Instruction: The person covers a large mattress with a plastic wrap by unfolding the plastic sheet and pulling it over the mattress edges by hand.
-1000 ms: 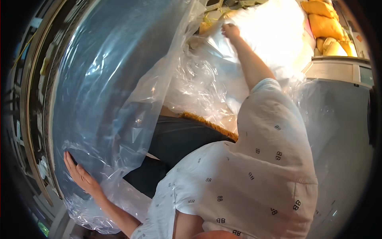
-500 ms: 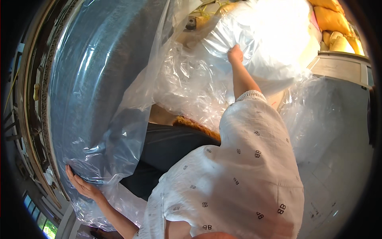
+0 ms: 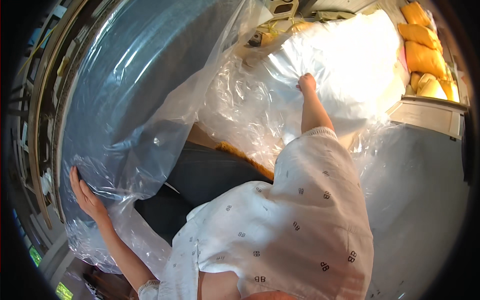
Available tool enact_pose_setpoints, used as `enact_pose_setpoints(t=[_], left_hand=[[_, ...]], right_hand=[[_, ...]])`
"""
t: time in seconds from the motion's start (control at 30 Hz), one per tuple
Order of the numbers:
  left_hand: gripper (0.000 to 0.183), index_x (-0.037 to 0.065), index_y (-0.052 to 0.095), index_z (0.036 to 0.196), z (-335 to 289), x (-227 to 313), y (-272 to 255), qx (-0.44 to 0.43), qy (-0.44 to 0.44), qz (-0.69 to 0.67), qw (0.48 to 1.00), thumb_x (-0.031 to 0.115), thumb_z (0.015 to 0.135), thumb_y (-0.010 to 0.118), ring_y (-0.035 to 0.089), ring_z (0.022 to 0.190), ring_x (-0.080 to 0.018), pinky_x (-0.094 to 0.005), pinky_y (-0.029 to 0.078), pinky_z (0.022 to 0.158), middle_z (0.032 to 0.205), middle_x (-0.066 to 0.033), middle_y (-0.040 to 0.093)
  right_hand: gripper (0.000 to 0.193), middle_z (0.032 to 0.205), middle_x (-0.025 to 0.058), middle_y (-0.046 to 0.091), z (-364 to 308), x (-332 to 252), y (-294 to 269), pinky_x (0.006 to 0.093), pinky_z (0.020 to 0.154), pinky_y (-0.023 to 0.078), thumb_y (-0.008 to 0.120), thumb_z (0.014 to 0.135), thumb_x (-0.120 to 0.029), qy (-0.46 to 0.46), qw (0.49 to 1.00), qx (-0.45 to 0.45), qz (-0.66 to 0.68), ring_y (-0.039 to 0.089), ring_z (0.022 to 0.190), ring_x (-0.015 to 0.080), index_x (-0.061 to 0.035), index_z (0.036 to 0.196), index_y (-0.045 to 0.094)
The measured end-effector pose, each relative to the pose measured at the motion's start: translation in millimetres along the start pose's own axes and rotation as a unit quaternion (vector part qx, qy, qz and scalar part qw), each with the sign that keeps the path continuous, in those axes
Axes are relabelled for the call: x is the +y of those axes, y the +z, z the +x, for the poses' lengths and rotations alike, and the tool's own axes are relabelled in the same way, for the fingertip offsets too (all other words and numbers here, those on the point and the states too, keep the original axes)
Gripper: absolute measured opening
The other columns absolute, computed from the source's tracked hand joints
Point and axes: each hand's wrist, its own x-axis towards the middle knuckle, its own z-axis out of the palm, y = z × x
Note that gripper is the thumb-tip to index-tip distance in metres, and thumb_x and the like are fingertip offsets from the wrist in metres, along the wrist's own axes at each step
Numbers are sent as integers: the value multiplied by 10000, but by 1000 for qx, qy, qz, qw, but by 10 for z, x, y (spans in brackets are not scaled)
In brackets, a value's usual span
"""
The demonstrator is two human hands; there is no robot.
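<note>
Person at work with clear plastic sheeting point(image 3: 140, 90), which spreads from the upper edge down the left side, before the lap. The left hand point(image 3: 89, 201) lies flat on its lower left part, fingers extended. The right hand point(image 3: 307, 83) is a fist closed on brightly lit plastic film point(image 3: 345, 60), creases radiating from it. Around these: a long rail point(image 3: 37, 125) beside the sheeting at left; yellow bundles point(image 3: 425, 57) above a pale cabinet point(image 3: 430, 116) at upper right; a fuzzy brown edge point(image 3: 245, 159) beside the dark trousers point(image 3: 215, 170). The loose sheeting overlaps part of the trousers; the white patterned shirt point(image 3: 300, 220) blocks the lower centre. Glare washes out the film's detail; whether it joins the sheeting cannot be told. The right fingertips are largely hidden, and the rim cuts off the rail.
</note>
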Motion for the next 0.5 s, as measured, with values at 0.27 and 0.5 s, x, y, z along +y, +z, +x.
enact_pose_setpoints(t=[0.27, 0.5], left_hand=[[368, 8, 446, 1259, 22, -338, -43, -29, 13, -16, 999, 172, 946, 342, 378, 1235, -251, -326, 256, 1024, 1292, -113, 459], [364, 12, 450, 1259, 113, -372, -239, -36, -10, -48, 998, 203, 960, 369, 446, 1175, -238, -316, 320, 984, 1252, -129, 489]], right_hand=[[411, 1039, 73, 610, -392, 2700, -2848, 369, 778, 473, 561, 758, -485, -4, 752, 149, -643, 569, 964, 235, -112, 904, 656], [358, 887, 137, 653, -2181, 3411, -4825, 395, 729, 494, 469, 792, -308, 230, 761, 598, 98, 618, 842, 302, -11, 902, 635]])
